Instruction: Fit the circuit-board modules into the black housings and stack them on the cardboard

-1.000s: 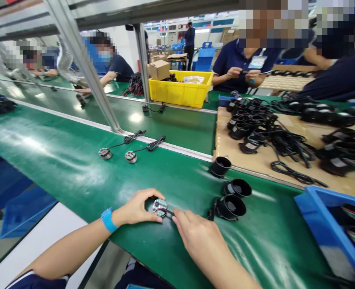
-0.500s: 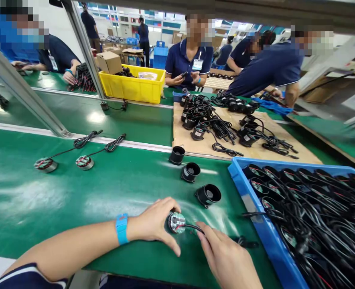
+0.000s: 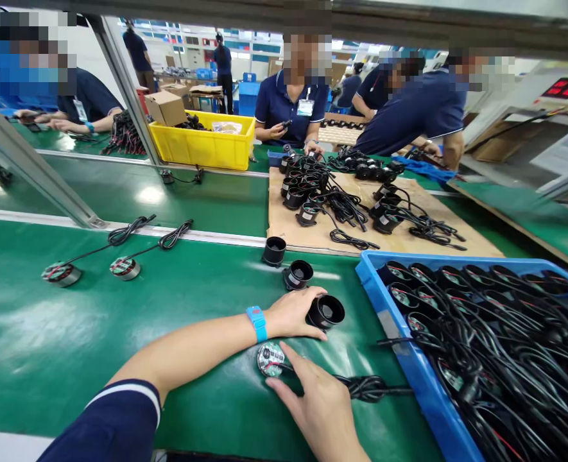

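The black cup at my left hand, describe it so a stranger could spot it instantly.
Find the blue bin on the right. Left of it, three black cups stand in a slanting row on the green table. Take the nearest cup, the only one with the left hand curved around it.

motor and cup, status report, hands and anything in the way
Left hand curved around nearest cup, grip unclear. Right hand spread at motor. Possible snag: coiled cable between right hand and blue bin.
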`<state>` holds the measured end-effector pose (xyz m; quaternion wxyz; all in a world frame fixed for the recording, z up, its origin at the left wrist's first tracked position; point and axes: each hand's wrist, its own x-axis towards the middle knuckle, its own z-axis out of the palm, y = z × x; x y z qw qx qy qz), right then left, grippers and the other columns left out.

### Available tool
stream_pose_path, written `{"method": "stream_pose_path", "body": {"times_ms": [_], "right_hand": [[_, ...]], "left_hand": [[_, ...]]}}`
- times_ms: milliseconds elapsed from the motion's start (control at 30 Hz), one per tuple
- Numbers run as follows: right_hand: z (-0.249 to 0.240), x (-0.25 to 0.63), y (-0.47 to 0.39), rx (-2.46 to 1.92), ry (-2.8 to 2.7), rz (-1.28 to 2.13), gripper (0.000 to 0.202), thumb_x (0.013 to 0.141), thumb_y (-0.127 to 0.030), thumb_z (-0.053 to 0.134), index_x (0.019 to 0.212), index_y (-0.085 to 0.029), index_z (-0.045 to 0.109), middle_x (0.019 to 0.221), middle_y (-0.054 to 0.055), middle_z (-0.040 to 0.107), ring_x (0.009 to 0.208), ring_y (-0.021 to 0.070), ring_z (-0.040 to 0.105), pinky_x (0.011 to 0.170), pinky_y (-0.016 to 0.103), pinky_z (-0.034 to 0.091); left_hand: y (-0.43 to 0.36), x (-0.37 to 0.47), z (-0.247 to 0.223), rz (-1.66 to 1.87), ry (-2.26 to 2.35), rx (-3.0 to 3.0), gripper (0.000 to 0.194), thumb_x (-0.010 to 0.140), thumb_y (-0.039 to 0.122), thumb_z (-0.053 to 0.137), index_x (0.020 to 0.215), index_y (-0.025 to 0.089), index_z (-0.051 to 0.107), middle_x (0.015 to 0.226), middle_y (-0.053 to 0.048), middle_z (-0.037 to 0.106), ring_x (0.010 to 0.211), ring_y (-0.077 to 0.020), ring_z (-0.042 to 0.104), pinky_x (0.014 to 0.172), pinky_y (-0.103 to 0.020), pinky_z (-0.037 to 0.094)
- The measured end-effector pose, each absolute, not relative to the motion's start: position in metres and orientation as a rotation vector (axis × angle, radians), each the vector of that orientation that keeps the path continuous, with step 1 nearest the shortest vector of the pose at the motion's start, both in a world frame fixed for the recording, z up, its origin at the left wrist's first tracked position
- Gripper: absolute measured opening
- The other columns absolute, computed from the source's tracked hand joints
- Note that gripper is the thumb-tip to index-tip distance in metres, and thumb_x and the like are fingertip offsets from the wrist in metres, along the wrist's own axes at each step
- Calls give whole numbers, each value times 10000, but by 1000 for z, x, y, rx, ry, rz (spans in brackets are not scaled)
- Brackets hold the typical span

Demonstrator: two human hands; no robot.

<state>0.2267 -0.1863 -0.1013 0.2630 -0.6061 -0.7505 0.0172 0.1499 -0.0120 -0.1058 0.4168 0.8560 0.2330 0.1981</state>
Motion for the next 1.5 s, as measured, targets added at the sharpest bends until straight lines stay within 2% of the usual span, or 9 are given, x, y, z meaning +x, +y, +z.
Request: {"method": "stream_pose_path", "body": {"times_ms": [133, 400, 567, 867, 1133, 1233, 1333, 1400, 1500], "right_hand": [[-101, 225, -180, -1615, -1955, 113, 537, 1022, -588, 414, 1246, -189, 695, 958, 83, 791, 773, 213, 772, 681, 294, 626], [-82, 244, -178, -1423, -1997, 149, 397, 983, -485, 593, 1265, -222, 687, 975, 30, 802, 685, 163, 761, 643, 222, 614], [-52, 239, -160, -1368, -1948, 126, 426, 972, -475, 619, 1339, -263, 658, 877, 12, 795, 562, 155, 709, 613, 250, 600], [-58, 200, -119, -1345, -2091, 73, 462, 1007, -536, 522, 1161, -160, 743, 890, 65, 798, 624, 156, 732, 608, 229, 572], [-57, 196, -122, -1496, -1900, 740, 442, 898, -488, 692, 1285, -273, 683, 938, 7, 789, 610, 140, 680, 595, 234, 542], [-62, 193, -118, -1531, -1842, 814, 431, 842, -525, 750, 1209, -302, 719, 867, -28, 780, 604, 139, 667, 594, 236, 537], [-60, 194, -117, -1516, -1824, 820, 436, 849, -546, 742, 1220, -319, 708, 941, -37, 781, 632, 125, 668, 625, 233, 552], [-54, 198, -120, -1454, -1853, 801, 540, 848, -554, 742, 1326, -322, 645, 1036, -18, 768, 693, 132, 670, 677, 250, 568], [-48, 213, -127, -1393, -2002, 627, 953, 737, -585, 833, 1537, -285, 412, 1223, 59, 699, 984, 215, 670, 898, 356, 570]], "left_hand": [[-6, 105, -95, 481, 608, 2183, 842, 656, 411, 920, 1359, 210, 504, 1341, -131, 636, 1231, -337, 624, 1053, -456, 490], [-25, -26, -77, 391, 777, 2212, 801, 682, 447, 885, 1372, 232, 540, 1388, -113, 609, 1307, -329, 542, 1123, -447, 406], [-40, -28, -78, 390, 743, 2236, 795, 678, 391, 888, 1379, 236, 548, 1370, -112, 623, 1315, -338, 539, 1122, -434, 387], [-46, -25, -79, 393, 791, 2204, 840, 622, 349, 916, 1370, 231, 553, 1342, -102, 634, 1275, -337, 560, 1109, -454, 407], [-53, -28, -91, 537, 832, 2150, 836, 679, 474, 898, 1389, 247, 520, 1391, -116, 621, 1277, -334, 583, 1081, -465, 467], [-52, -27, -98, 572, 928, 2137, 686, 700, 456, 890, 1287, 253, 597, 1291, -86, 687, 1176, -308, 651, 1019, -449, 517], [-51, -25, -96, 613, 961, 2208, 691, 646, 427, 923, 1248, 239, 641, 1268, -97, 711, 1183, -335, 654, 1032, -493, 516], [-50, -27, -85, 673, 965, 2270, 668, 657, 427, 914, 1245, 242, 656, 1273, -100, 715, 1199, -346, 652, 1062, -532, 497], [-50, -35, -62, 829, 1014, 2348, 648, 721, 468, 863, 1294, 264, 638, 1354, -99, 676, 1282, -355, 607, 1147, -588, 410]]}}
